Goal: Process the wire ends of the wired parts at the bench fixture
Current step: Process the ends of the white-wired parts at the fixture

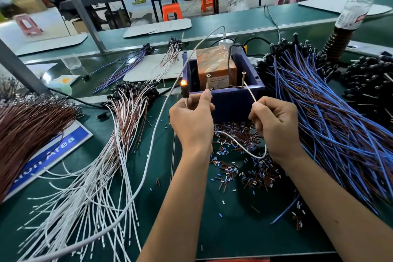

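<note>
With our left hand [191, 121] pinching the lit part [184, 89] and our right hand [274, 125] pinching its white wire [249, 91] against the right screw [243, 80], we judge a small slip would break contact.

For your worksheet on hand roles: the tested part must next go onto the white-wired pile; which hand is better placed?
Probably the left hand: it grips the lit part and sits beside the white-wired pile. The right hand only pinches the white wire.

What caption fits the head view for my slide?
Left hand and right hand touch a part's wire ends to two screws on a blue box.
</note>
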The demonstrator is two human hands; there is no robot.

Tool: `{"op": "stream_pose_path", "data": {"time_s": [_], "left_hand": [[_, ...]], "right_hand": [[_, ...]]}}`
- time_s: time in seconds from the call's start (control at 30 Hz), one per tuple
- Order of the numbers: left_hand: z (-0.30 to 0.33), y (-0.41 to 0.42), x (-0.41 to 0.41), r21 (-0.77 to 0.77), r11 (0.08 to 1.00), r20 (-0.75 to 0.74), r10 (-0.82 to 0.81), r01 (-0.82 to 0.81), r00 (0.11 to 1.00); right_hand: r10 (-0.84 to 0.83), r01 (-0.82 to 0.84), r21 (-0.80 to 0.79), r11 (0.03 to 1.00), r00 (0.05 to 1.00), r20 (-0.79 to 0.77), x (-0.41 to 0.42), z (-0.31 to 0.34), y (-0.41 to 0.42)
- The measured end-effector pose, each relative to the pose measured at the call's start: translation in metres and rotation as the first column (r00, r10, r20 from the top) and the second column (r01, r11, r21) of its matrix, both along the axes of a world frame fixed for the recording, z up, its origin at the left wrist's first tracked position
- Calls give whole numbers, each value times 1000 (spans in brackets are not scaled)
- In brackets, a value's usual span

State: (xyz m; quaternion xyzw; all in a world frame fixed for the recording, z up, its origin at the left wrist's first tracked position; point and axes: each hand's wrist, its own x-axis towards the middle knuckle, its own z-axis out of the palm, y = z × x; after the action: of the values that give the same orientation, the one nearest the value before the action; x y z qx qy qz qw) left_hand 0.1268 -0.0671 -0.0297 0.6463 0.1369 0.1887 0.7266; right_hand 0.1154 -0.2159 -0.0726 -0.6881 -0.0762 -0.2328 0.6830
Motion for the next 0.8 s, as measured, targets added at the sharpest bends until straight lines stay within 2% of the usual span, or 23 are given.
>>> {"op": "stream_pose_path", "data": {"time_s": [0.13,0.2,0.37,0.5,0.57,0.63,0.7,0.73,0.8], "left_hand": [[3,-8,-9,-48,997,46,59,-56,997],[8,-18,-15,-25,999,87,28,-26,996],[33,-72,-19,41,983,135,-184,180,974],[52,-153,-24,48,903,18,-429,428,903],[62,-196,-26,-27,837,-70,-546,546,835],[73,-238,-26,-203,755,-146,-654,624,743],[82,-271,-23,-391,673,-199,-728,628,656],[85,-291,-24,-434,639,-205,-757,635,621],[86,-325,-26,-421,591,-184,-798,688,573]], "right_hand": [[-10,12,-25,1000,998,67,-4,2,0],[-35,38,-28,999,996,85,-6,5,0],[-244,241,56,969,967,67,-19,24,-37],[-463,462,134,877,886,-19,-56,40,-116],[-601,608,189,771,793,-102,-78,47,-164],[-728,754,106,649,655,-202,-100,55,-224],[-823,825,-165,540,476,-310,-120,59,-280],[-872,824,-319,468,370,-322,-134,62,-305],[-948,793,-520,319,274,-163,-153,69,-334]]}}
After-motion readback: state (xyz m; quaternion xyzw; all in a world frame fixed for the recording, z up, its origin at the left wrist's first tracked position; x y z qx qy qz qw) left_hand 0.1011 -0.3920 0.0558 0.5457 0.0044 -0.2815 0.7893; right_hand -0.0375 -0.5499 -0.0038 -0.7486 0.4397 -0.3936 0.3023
